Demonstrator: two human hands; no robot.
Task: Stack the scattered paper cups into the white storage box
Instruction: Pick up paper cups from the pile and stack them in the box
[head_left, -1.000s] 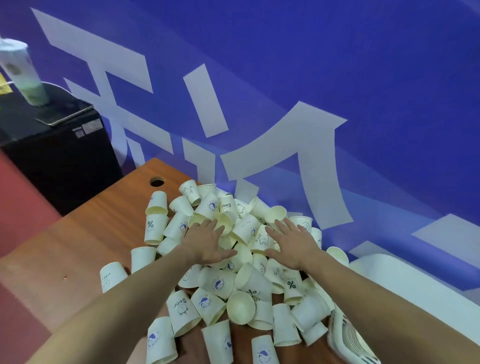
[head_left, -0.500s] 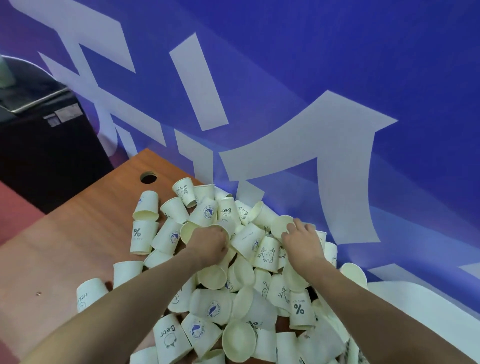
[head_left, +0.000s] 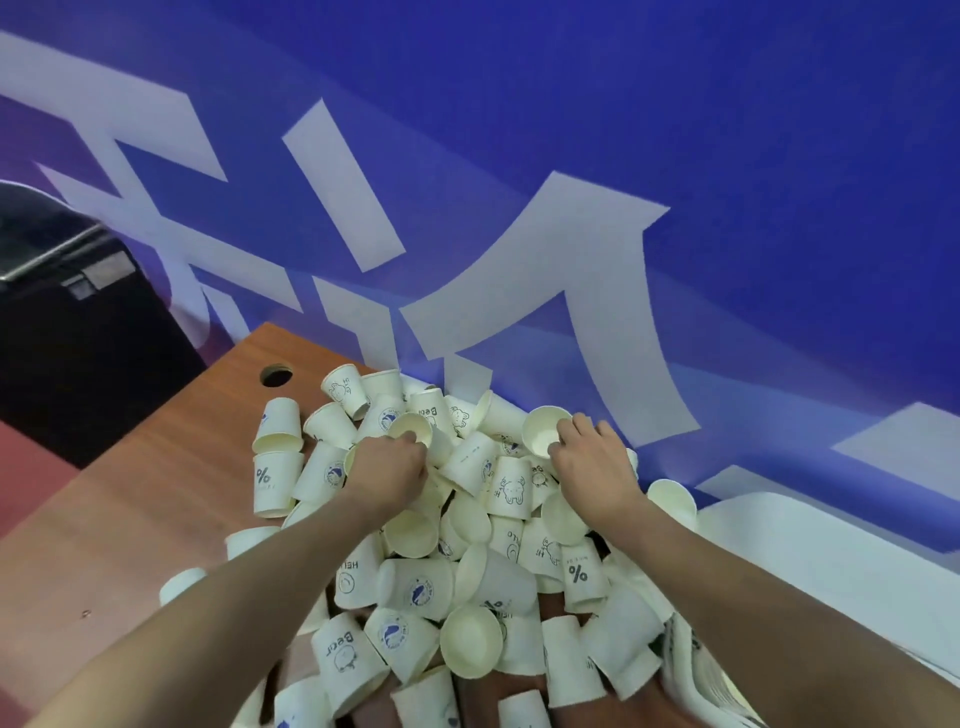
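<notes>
We see a big heap of paper cups (head_left: 488, 519) on the wooden counter (head_left: 130, 509), piled against the blue wall (head_left: 675, 130) at the far side. The cups are cream-white, short and tapered, with rolled rims — many carry dark blue prints: a percent sign, a bear drawing with "Bear", a round blue logo, "HELLO". Most lie on their sides at all angles, some mouth-up showing plain cream insides, a few upside down. Stragglers sit apart on the left of the heap, near the round cable hole (head_left: 276, 375) in the counter.

Left hand (head_left: 387, 470) is sunk into the far-left part of the heap, fingers curled down among the cups; its fingertips touch an open-mouthed cup (head_left: 410, 428), but we cannot tell whether it actually grips one. Right hand (head_left: 597, 462) is on the far-right part of the heap, fingers curled over the rim of a mouth-up cup (head_left: 545, 431), thumb side against it — it holds that cup by the rim.

Both forearms reach in from the near edge, well apart, with the heap between them.

At the near right, touching the heap, a white ribbed thing (head_left: 696, 670) shows at the frame edge; we cannot tell what it is. A white sheet (head_left: 831, 561) lies along the right beside the wall. A black cabinet (head_left: 78, 338) stands at the far left, off the counter.
</notes>
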